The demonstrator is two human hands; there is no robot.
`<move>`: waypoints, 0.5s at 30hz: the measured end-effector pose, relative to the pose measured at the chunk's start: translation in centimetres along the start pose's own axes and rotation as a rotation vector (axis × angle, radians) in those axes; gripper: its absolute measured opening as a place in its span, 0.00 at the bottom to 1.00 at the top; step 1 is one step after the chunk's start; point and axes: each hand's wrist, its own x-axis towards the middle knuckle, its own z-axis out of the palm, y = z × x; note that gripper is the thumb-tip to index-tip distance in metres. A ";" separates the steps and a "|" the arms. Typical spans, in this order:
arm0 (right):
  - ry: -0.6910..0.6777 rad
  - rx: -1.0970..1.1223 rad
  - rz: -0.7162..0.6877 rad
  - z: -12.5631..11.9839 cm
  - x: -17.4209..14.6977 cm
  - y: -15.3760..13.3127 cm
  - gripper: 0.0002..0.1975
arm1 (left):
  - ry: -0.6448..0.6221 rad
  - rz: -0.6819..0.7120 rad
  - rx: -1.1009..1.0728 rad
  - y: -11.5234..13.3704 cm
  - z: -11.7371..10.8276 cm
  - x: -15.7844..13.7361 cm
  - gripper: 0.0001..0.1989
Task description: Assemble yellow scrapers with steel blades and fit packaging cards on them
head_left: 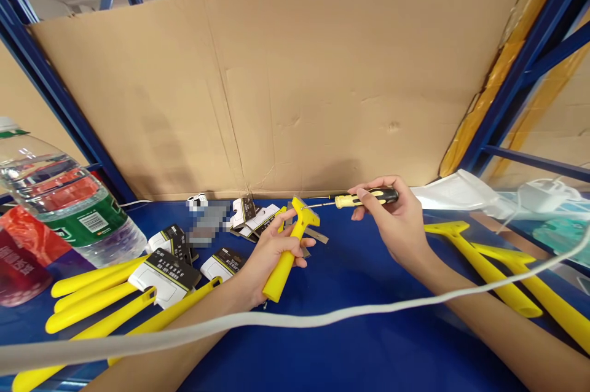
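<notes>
My left hand [271,254] is closed round the yellow handle of a scraper [282,272], its head tilted up and away from me. In my right hand [399,217] is a screwdriver [364,198] with a yellow and black grip. The screwdriver's shaft points left, and its tip meets the scraper head or lies very close to it. Thin metal blades [317,236] lie on the blue surface just behind the scraper. Beyond my left hand are several black and white packaging cards [244,212].
Yellow handles [96,290] and carded ones lie at the left, near a large water bottle [87,214] and a red cup [21,263]. Two yellow scrapers [488,269] rest at the right. A white cable [322,318] crosses in front of my arms. Cardboard [322,91] walls the back.
</notes>
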 end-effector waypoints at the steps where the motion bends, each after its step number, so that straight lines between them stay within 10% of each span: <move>1: 0.009 0.005 -0.001 0.0 0.0 0.0 0.24 | 0.004 0.001 -0.002 0.0 0.0 0.0 0.52; 15: 0.000 -0.011 -0.005 0.0 -0.1 0.1 0.24 | -0.006 0.015 0.012 0.1 0.3 -0.2 0.51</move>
